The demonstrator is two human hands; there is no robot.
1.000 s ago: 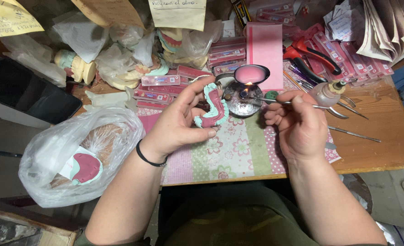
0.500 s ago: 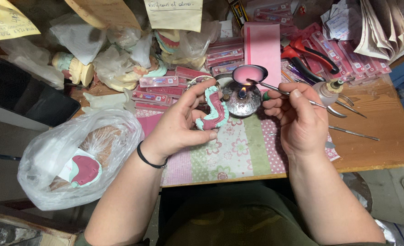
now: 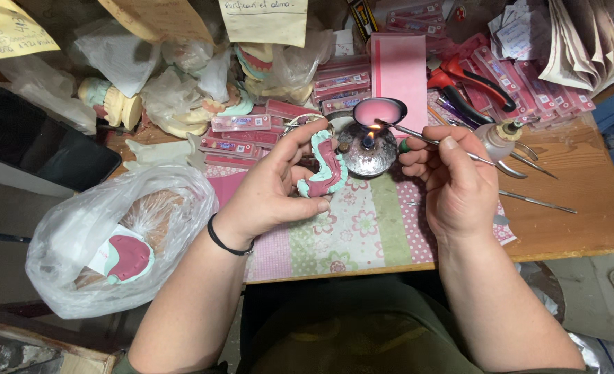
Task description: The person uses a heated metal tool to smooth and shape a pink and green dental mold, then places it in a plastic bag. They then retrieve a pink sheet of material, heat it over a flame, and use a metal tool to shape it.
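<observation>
Since the earlier frame the right hand (image 3: 456,183) has drawn back slightly, pinching a metal tool (image 3: 418,136) — tip over the burner flame (image 3: 371,131) — while the left hand (image 3: 276,190) grips the dental cast (image 3: 324,166) just left of it.

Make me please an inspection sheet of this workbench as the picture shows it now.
Surface: wooden bench with a patterned cloth.
Job's things: curved pink and green wax model; thin metal tool, tip at the flame of a small metal burner.
Clutter: pink strip packets, red pliers, plaster casts, clear bag holding another model.
Grippers: left hand holds the model; right hand holds the tool.
Cables: nothing seen.
Surroundings: paper notes above; dark tray at left.
</observation>
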